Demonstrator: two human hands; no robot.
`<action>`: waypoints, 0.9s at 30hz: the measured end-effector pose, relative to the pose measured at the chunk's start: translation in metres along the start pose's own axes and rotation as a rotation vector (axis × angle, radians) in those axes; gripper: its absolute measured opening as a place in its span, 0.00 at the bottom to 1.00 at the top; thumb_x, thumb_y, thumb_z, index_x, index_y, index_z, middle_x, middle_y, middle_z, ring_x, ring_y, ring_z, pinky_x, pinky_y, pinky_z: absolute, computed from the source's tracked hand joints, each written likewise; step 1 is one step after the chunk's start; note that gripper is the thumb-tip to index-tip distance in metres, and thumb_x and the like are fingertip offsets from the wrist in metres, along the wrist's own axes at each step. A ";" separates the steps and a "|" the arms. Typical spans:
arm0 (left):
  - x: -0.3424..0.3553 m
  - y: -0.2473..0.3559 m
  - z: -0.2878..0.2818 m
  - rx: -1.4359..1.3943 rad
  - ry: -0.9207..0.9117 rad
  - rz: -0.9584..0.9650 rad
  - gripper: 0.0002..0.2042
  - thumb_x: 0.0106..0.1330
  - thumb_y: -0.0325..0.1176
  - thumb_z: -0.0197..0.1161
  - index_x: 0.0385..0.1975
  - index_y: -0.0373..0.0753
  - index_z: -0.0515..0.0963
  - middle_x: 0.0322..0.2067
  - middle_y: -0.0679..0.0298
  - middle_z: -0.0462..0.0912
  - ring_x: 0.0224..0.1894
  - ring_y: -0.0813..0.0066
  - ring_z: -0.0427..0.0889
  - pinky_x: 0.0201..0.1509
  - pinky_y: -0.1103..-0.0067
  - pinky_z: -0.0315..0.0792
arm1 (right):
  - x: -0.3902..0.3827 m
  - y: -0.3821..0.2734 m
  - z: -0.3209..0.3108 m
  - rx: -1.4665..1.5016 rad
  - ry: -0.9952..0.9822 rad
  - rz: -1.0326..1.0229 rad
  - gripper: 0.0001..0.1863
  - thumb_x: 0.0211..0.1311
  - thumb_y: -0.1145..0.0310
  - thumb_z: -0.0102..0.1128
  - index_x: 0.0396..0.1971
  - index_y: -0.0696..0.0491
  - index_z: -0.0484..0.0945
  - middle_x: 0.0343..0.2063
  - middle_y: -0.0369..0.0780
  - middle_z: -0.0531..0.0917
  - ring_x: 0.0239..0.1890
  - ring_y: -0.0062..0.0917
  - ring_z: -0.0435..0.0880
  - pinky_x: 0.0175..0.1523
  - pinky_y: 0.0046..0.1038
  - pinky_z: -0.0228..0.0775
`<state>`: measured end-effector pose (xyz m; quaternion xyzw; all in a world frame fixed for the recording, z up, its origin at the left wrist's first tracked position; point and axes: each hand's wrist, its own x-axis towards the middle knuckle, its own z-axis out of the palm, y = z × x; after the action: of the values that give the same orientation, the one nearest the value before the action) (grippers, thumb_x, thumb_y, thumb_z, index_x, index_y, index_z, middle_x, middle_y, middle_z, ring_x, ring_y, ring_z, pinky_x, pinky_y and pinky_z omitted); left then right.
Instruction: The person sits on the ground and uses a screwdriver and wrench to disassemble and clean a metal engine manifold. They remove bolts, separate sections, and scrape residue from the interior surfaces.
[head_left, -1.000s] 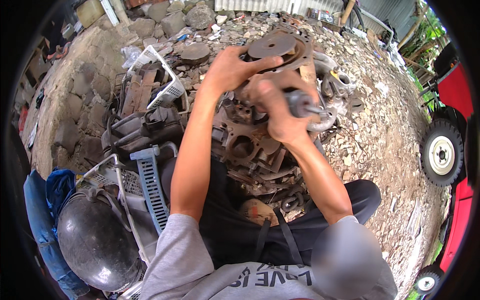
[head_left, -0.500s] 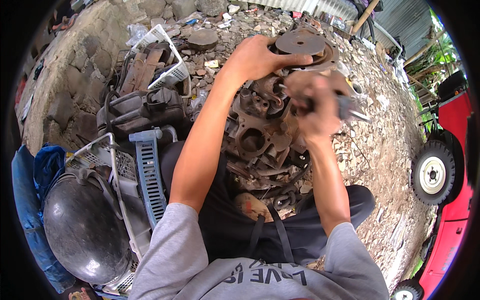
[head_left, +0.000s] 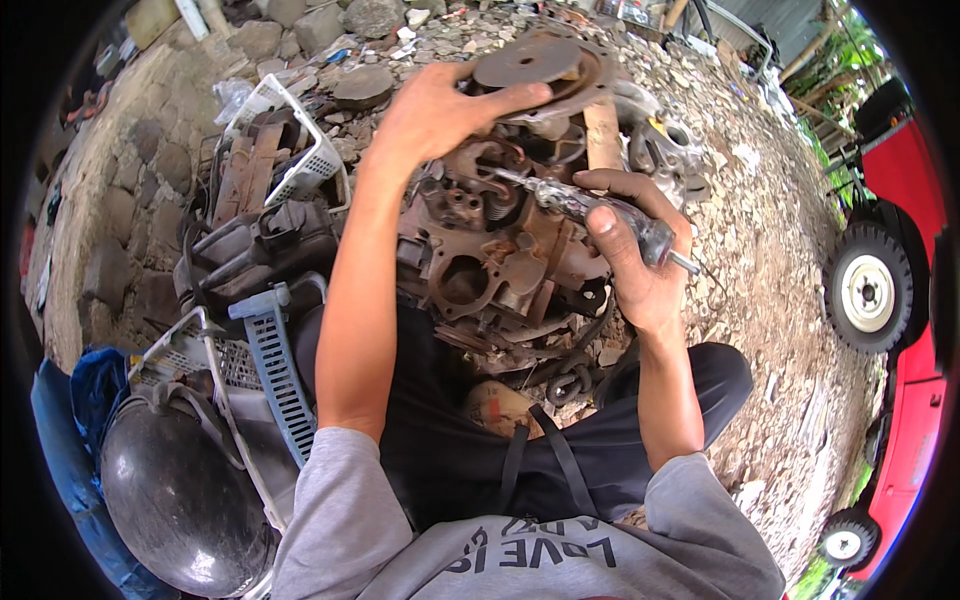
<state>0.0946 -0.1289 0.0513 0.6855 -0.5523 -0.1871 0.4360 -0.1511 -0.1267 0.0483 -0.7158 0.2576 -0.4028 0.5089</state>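
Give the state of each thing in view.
Rusty disc, lying over a round housing
Left hand, thumb extended beside the rusty disc
Hand tool, held, pointing toward metal parts
Right hand, closed around the hand tool
Metal parts, rusty and clustered
White basket, loaded

Behind the rusty disc (head_left: 506, 66), the left hand's (head_left: 430, 112) fingertips hide; whether the hand tool's (head_left: 625, 222) tip touches metal is unclear; past the gravel's (head_left: 775, 430) right edge, the red vehicle (head_left: 912, 420) is cut off
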 end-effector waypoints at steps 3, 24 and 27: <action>0.004 0.000 0.001 0.020 -0.029 -0.028 0.38 0.54 0.63 0.69 0.52 0.32 0.81 0.37 0.55 0.86 0.35 0.72 0.85 0.43 0.75 0.78 | -0.006 0.007 -0.009 -0.068 0.039 -0.117 0.16 0.57 0.71 0.71 0.44 0.60 0.82 0.38 0.41 0.86 0.38 0.21 0.85 0.45 0.22 0.76; 0.000 -0.003 0.004 0.064 0.121 -0.085 0.38 0.58 0.59 0.66 0.56 0.28 0.77 0.44 0.52 0.84 0.40 0.70 0.82 0.48 0.75 0.75 | 0.005 0.025 -0.017 -0.356 -0.108 -0.581 0.22 0.45 0.68 0.71 0.44 0.54 0.80 0.33 0.40 0.77 0.35 0.36 0.80 0.37 0.36 0.75; 0.001 -0.004 0.005 0.081 0.154 -0.052 0.38 0.59 0.59 0.67 0.56 0.27 0.76 0.45 0.53 0.83 0.41 0.70 0.82 0.47 0.75 0.75 | 0.003 0.024 -0.015 -0.273 -0.108 -0.543 0.23 0.45 0.71 0.71 0.46 0.53 0.81 0.32 0.40 0.79 0.32 0.35 0.81 0.36 0.34 0.75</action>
<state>0.0940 -0.1321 0.0454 0.7289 -0.5064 -0.1227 0.4440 -0.1610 -0.1450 0.0295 -0.8407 0.0814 -0.4470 0.2947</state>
